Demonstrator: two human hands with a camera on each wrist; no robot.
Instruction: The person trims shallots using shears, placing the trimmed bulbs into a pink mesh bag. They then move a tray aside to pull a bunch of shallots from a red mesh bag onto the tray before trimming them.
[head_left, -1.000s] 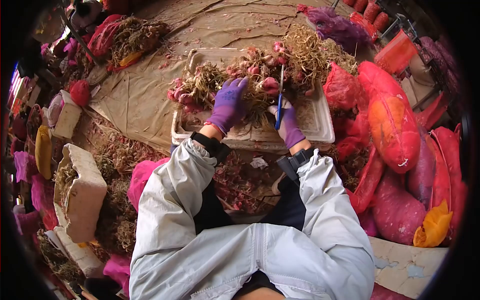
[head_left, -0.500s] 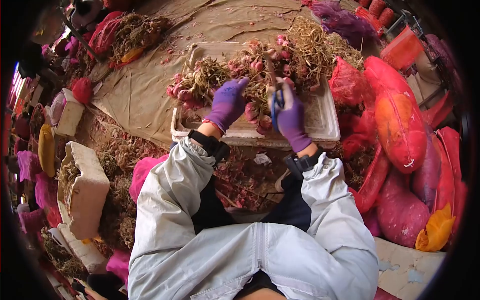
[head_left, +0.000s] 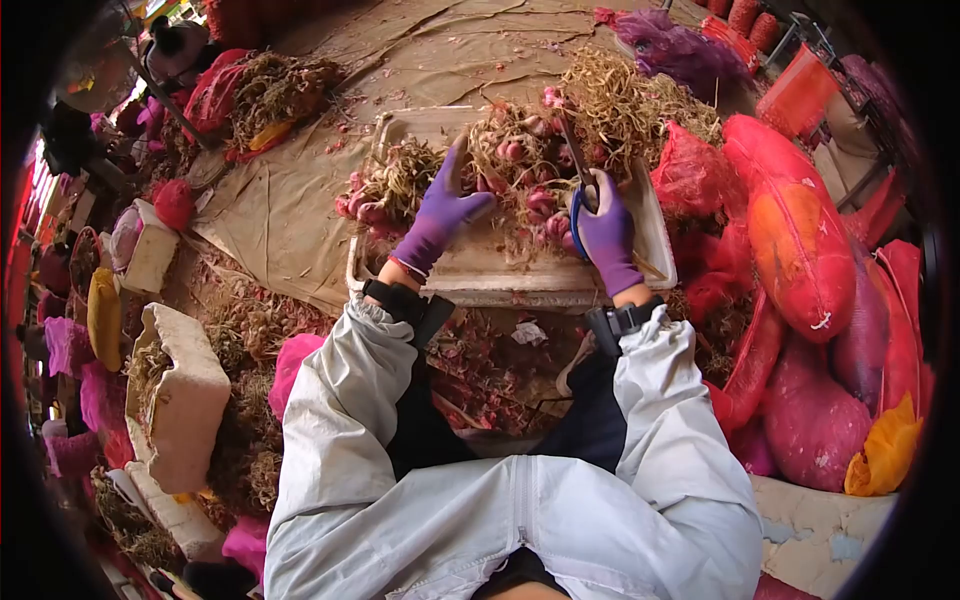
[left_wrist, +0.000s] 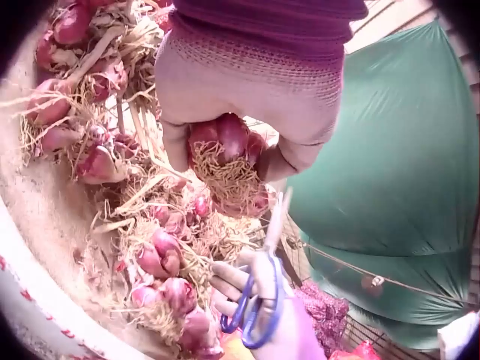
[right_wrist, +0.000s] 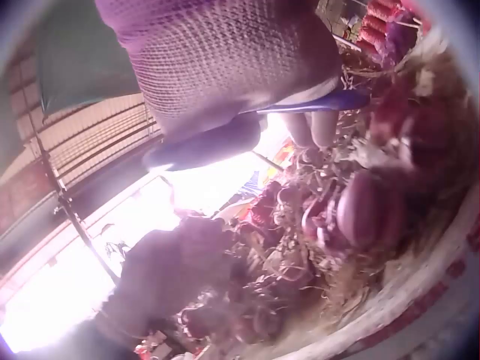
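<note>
Purple gloves cover both hands. In the head view my left hand [head_left: 445, 212] is over the tray [head_left: 480, 285], index finger and thumb stretched apart. The left wrist view shows a bunch of red shallots [left_wrist: 231, 139] with shaggy roots between its fingers and thumb, light showing beside the thumb. My right hand [head_left: 607, 225] grips blue-handled scissors [head_left: 577, 150], its fingers in the loops, blades pointing up and away. In the right wrist view the scissors' blue handle [right_wrist: 341, 101] passes under the palm. More shallots [head_left: 545, 210] lie between the hands.
A heap of dry stalks [head_left: 635, 105] spills over the tray's far right corner. Red net bags [head_left: 790, 240] crowd the right side. Foam boxes [head_left: 185, 385] and dried tops stand at the left. Litter [head_left: 485, 385] covers the ground between the legs.
The left hand has spread its fingers and moved slightly left. The right hand has drawn right with the scissors. The shallots seen hanging between the hands now lie in the tray.
</note>
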